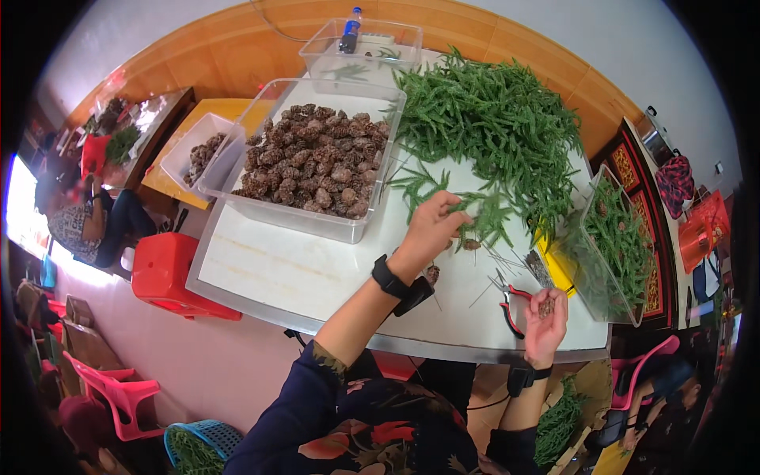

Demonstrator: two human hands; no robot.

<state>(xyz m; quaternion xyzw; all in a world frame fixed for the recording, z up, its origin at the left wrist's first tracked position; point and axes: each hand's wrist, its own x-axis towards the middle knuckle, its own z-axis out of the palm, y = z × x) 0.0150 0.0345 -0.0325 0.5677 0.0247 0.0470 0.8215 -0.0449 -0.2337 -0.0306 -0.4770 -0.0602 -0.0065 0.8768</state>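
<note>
My left hand (434,224) reaches over the white table with its fingers pinched at the edge of a green artificial pine sprig (492,215). In the palm of my right hand (546,324), near the table's front edge, lies a small brown pine cone (546,307) with the fingers curled round it. Red-and-black handled pliers (511,307) rest just left of the right hand, jaws pointing away. Between the hands lie loose thin wires (483,294) and a few pine cones, one pine cone (432,274) being beside my left wrist.
A clear bin of pine cones (317,162) stands left; a big heap of green sprigs (491,111) lies behind. At right are a yellow box (558,265) with wires and a clear bin of finished-looking sprigs (613,237). A red stool (170,273) stands beside the table (261,269).
</note>
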